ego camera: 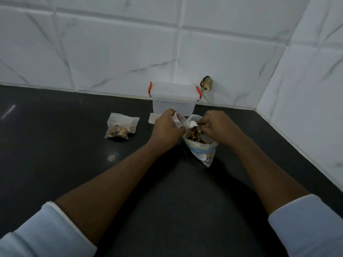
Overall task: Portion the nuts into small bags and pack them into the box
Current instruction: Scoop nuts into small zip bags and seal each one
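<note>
Where two walls of white, grey-veined tiles [118,52] meet in a corner at the far right, a dark speckled tabletop [55,164] runs up to them, catching small glints of light at its left. A dark, ragged patch [206,83] mars the back wall just above the surface. Below it, set against the wall, stands a clear plastic box [174,101] with its lid on and red latches at both ends. A flat pale sheet [152,118] lies at the box's near left corner. Further left, apart from everything else, a small filled bag [120,129] of nuts rests on the tabletop.

Both forearms reach in from pale blue sleeves [46,232]. The left grip [167,127] is closed around a small empty bag [178,120], held with its mouth upward just in front of the box. Beside it a large bag [201,147] of nuts [194,136] sits open on the tabletop. The right grip [219,127] has its fingers curled together at that bag's mouth, just over the nuts; whether they pinch anything cannot be told.
</note>
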Demonstrator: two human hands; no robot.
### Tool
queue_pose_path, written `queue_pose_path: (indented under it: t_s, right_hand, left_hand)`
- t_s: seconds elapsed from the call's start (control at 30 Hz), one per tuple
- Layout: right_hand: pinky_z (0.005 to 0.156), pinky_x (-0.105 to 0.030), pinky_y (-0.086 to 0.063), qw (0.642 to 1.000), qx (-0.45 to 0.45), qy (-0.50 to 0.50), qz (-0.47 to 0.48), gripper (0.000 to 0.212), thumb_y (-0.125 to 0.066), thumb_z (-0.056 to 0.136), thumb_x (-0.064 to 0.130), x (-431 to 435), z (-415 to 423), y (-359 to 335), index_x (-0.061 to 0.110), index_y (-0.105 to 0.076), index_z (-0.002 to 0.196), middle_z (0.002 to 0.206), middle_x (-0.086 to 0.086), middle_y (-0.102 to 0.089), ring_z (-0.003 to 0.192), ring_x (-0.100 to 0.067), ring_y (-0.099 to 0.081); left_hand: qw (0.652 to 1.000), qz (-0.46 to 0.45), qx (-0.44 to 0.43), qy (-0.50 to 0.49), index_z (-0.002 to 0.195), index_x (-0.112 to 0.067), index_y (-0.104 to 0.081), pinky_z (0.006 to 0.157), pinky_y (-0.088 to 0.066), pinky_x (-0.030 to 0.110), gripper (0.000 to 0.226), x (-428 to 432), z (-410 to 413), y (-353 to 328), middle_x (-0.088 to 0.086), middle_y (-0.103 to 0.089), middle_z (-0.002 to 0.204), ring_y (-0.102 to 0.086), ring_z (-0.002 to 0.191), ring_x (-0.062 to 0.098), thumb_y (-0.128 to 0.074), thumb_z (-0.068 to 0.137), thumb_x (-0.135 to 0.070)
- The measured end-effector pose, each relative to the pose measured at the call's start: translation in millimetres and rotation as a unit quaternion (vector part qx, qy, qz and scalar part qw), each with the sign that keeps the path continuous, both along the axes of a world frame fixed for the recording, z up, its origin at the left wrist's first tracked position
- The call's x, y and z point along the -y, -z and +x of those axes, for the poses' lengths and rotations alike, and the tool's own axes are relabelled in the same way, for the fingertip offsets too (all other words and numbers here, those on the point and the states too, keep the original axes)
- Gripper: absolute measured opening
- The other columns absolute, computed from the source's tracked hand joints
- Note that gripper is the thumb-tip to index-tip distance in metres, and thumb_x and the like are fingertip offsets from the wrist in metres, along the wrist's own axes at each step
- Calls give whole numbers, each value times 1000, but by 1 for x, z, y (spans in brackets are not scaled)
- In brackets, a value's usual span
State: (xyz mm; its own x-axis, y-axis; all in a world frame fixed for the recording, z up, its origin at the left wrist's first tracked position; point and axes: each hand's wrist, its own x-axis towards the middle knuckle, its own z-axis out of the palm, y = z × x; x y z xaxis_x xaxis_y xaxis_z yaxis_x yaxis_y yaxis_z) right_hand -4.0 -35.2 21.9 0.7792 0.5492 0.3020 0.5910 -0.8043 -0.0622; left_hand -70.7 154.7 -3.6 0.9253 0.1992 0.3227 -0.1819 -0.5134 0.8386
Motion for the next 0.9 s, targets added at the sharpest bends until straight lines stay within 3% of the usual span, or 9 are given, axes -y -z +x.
queue_pose_path:
  t_s: [0.17, 0.3, 0.4, 0.53, 0.7, 0.83, 0.9]
  right_hand:
    - [55, -23, -38, 998, -37, 45, 0, 20, -65, 93, 18, 0, 0, -3, 14, -82, 102, 87, -3, -70, 69, -14, -62]
    - [65, -29, -53, 998, -35, 48, -15, 22, -61, 98, 20, -1, -2, -3, 13, -81, 105, 90, -5, -74, 72, -17, -66]
    - [63, -31, -57, 997, -48, 51, 19, 19, -63, 94, 16, 2, -4, -4, 12, -81, 100, 86, -4, -74, 67, -16, -66]
    - [58, -21, -44, 996, -62, 51, 39, 18, -66, 95, 18, 7, -4, -5, 15, -81, 103, 90, -1, -74, 69, -10, -65]
    - [61, -27, -54, 990, -49, 49, 126, 19, -63, 89, 16, 15, -9, -12, 17, -81, 92, 82, 2, -74, 71, -12, -68]
    - [59, -21, -45, 993, -70, 56, 71, 21, -64, 93, 15, 15, -9, -5, 16, -81, 104, 88, 4, -71, 71, -7, -64]
    - [60, -24, -49, 994, -74, 50, 70, 20, -64, 92, 16, 16, -10, -6, 14, -81, 101, 89, 2, -72, 71, -9, -65]
  left_hand:
    - [1000, -1, -6, 2, 123, -16, -59, 81, -53, 23, 42, 0, 0, 2, -2, -65, 114, -64, 105, 14, -78, 86, -12]
    - [1000, -6, -10, -1, 126, -15, -59, 87, -56, 29, 45, 0, 0, 0, 1, -66, 118, -63, 107, 15, -78, 86, -12]
    - [1000, -2, -11, 1, 126, -15, -58, 81, -53, 23, 45, 0, 0, 0, 1, -66, 117, -64, 106, 15, -78, 85, -12]
    - [1000, 0, -16, 5, 129, -15, -57, 82, -52, 23, 47, 0, 0, 1, 0, -65, 118, -62, 107, 14, -78, 86, -13]
    - [1000, 2, -20, 5, 131, -14, -56, 82, -53, 24, 48, -1, 2, 2, 1, -65, 121, -63, 108, 14, -77, 88, -13]
    - [1000, 8, -28, 6, 134, -14, -55, 79, -51, 21, 51, -1, 3, 3, 1, -64, 123, -62, 107, 12, -77, 88, -15]
    - [999, 15, -32, 10, 135, -15, -54, 75, -48, 18, 52, -2, 3, 4, 2, -64, 126, -60, 106, 10, -77, 89, -16]
